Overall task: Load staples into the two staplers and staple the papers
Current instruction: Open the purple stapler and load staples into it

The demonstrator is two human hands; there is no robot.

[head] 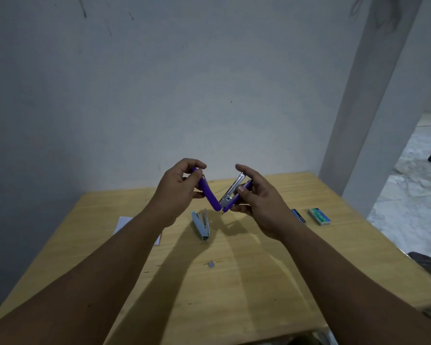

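Purple stapler hung above the wooden table, swung open in a V, hinge downward. The left hand gripped its cover; the right hand gripped its base and metal magazine. Below lay an opened grey stapler, loose staples, papers and two staple boxes.

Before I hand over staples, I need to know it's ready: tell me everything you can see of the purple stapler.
The purple stapler is held above the wooden table, hinged wide open into a V. The left hand grips its purple plastic top cover; the right hand holds the base and the raised metal staple channel. The hinge points down. Whether staples are inside can't be seen.
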